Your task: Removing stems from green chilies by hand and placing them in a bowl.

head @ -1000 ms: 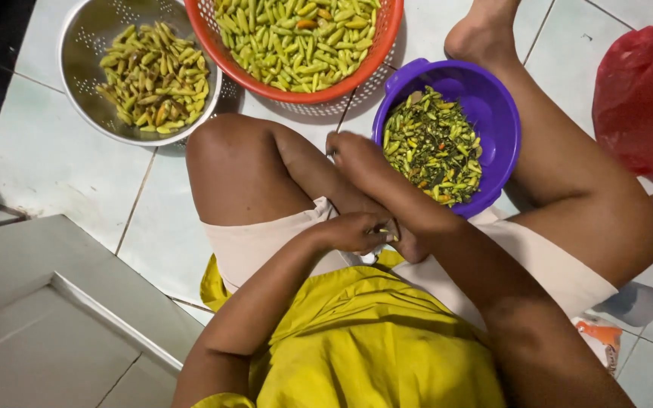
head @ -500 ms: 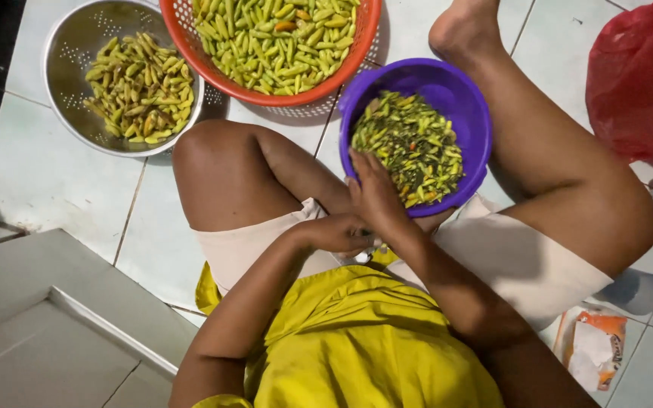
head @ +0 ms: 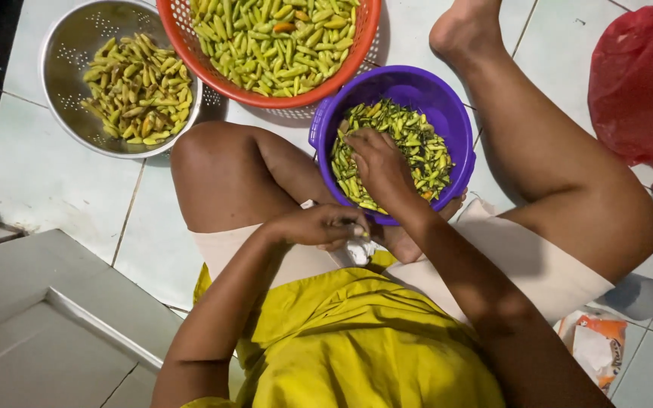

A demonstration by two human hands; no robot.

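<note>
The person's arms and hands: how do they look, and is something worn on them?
Both arms are bare from the elbow down to the hands; no sleeve reaches the forearms. The left hand and right hand wear no gloves, and no rings, watch or bracelets show. The yellow top covers only the body.

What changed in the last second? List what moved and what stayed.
The right hand moved from the lap forward into the purple bowl, onto the green chillies. The left hand stayed at the lap, closed on something small. Red basket and metal colander stayed put.
</note>
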